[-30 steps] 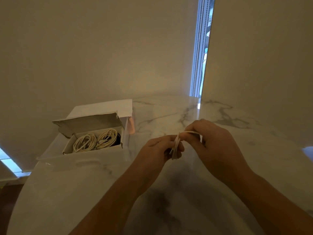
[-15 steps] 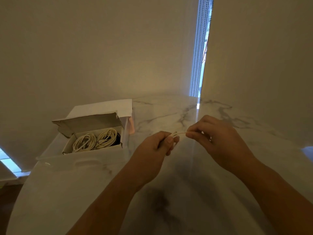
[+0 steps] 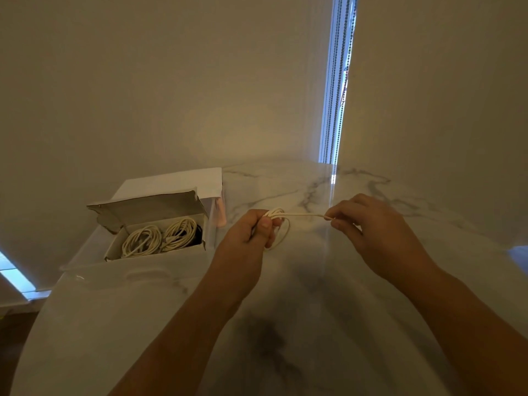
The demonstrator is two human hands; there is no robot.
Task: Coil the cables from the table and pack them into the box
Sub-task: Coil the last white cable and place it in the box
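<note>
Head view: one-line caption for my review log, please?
Left hand grips a coiled white cable, right hand pinches its end taut; open box holds two coils.

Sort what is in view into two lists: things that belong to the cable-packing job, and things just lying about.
Part of the job:
- white cable, left hand gripping its coil, right hand pinching its end
- open cardboard box
- two coiled cables inside it
- marble table

Just there:
- clear plastic tray under the box
- blind chains
</note>
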